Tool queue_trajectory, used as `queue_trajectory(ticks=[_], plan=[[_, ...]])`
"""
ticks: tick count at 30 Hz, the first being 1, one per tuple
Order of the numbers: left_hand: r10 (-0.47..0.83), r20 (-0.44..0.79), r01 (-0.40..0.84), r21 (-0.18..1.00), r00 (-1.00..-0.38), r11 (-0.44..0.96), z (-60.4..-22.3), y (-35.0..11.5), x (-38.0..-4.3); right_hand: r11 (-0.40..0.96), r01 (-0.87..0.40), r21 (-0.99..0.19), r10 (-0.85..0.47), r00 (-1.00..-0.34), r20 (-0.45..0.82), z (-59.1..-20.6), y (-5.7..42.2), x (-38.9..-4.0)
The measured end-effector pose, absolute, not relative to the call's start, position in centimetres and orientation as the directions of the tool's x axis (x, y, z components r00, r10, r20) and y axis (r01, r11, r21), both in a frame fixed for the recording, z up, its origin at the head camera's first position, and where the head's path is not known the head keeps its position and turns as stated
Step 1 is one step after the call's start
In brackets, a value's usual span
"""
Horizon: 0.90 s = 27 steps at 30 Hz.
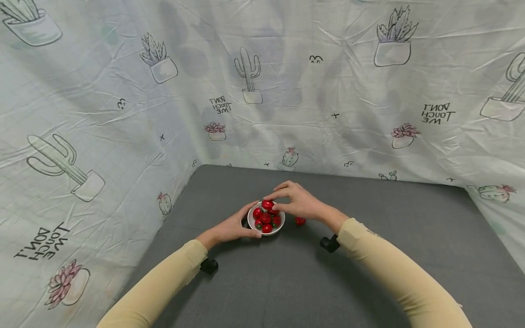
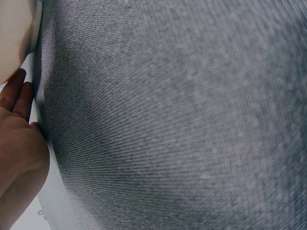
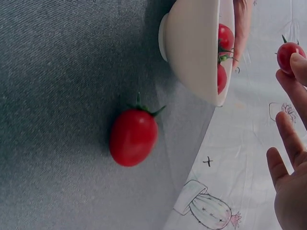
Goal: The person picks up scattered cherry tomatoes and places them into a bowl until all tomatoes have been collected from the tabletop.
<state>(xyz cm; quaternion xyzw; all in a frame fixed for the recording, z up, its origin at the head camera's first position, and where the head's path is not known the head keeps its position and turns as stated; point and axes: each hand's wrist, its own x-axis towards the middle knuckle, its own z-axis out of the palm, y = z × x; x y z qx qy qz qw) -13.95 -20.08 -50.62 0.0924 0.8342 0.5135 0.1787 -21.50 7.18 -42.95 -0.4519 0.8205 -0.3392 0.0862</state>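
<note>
A white bowl (image 1: 252,222) holding several red cherry tomatoes (image 1: 265,218) stands on the grey table. My left hand (image 1: 234,228) grips the bowl from the left, its thumb along the near side and its fingers round the far side. Above the bowl, my right hand (image 1: 299,201) pinches one cherry tomato (image 3: 287,53) between thumb and finger. Its green stem shows in the right wrist view, where the tomato is apart from the bowl. Another cherry tomato (image 3: 134,138) lies on the table just right of the bowl, below the right hand.
Grey cloth covers the table (image 1: 270,282). A white curtain (image 1: 287,82) printed with cacti hangs behind it and along the left side. Black wrist mounts (image 1: 330,243) stick out under both forearms, close above the tabletop.
</note>
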Motion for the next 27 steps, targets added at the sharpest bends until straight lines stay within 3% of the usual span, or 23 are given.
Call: queue_trajectory(ticks=[27], plan=[[0.365,-0.183,0.000,0.893,-0.913,0.449,-50.7,-20.2,-13.7,0.381,-0.716,-0.585,-0.841,-0.531,0.102,-44.5,5.6,-20.2]])
